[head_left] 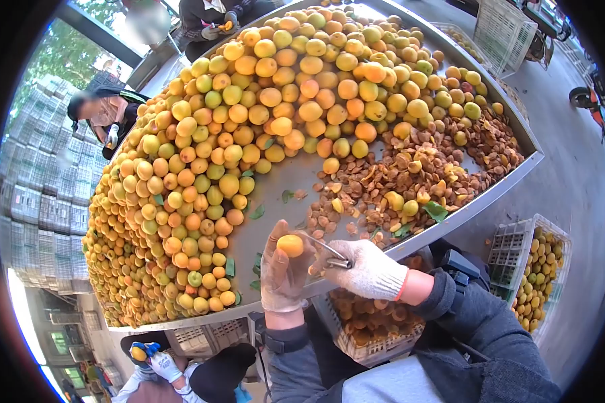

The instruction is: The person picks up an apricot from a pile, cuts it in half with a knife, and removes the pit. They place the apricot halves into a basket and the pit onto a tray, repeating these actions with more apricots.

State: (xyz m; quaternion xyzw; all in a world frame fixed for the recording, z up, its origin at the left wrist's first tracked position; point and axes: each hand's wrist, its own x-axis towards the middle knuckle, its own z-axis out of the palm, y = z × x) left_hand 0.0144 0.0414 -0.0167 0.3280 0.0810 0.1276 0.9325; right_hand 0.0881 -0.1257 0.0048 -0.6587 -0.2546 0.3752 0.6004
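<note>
My left hand point(284, 269), in a thin see-through glove, holds a yellow-orange apricot point(290, 246) in its fingers at the table's front edge. In a white knit glove, my right hand point(364, 269) is closed round a metal tool point(336, 257) whose thin end points toward the left hand. Beyond both hands lies the grey metal table point(282, 195). A large heap of whole apricots point(302, 87) covers its back and left side. Brown pits point(423, 161) with some fruit pieces are piled on the right, near green leaves point(435, 211).
Below the table edge, a crate point(376, 352) holds halved fruit. A white crate of apricots point(517, 258) stands at the right. Co-workers sit at the lower left point(165, 369), upper left point(107, 114) and top point(212, 23). Stacked crates point(44, 195) line the left.
</note>
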